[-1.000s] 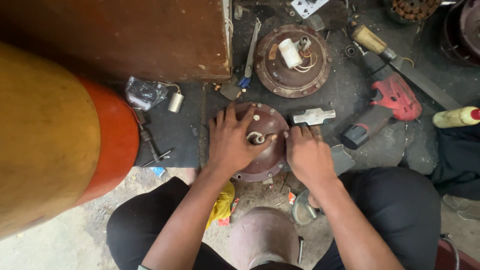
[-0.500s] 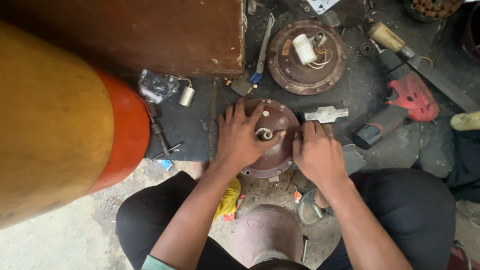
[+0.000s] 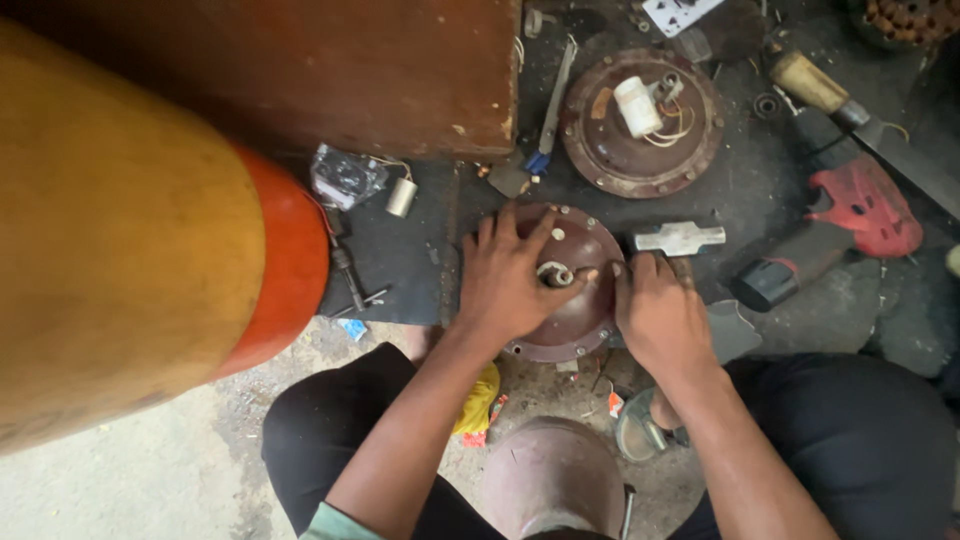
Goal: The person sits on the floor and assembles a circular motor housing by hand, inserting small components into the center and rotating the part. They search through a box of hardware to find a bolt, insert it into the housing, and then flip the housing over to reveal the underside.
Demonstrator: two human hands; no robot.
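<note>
A round dark brown motor cover (image 3: 574, 328) lies on the floor between my knees, with a short metal shaft (image 3: 556, 272) at its centre. My left hand (image 3: 506, 280) lies spread over the cover's left side, fingertips next to the shaft. My right hand (image 3: 658, 318) grips the cover's right edge, fingers curled. A silver hammer head (image 3: 678, 238) rests just beyond my right hand.
A second round motor plate (image 3: 640, 122) with a white capacitor and wires sits farther back. A red power drill (image 3: 850, 220), a wooden-handled tool (image 3: 812, 84), a small cylinder capacitor (image 3: 401, 197), a wooden board (image 3: 330, 70) and an orange-yellow cylinder (image 3: 150, 250) surround the spot.
Both hands stay on the cover; the left fingers have shifted slightly around the shaft. The camera view has drifted a little.
</note>
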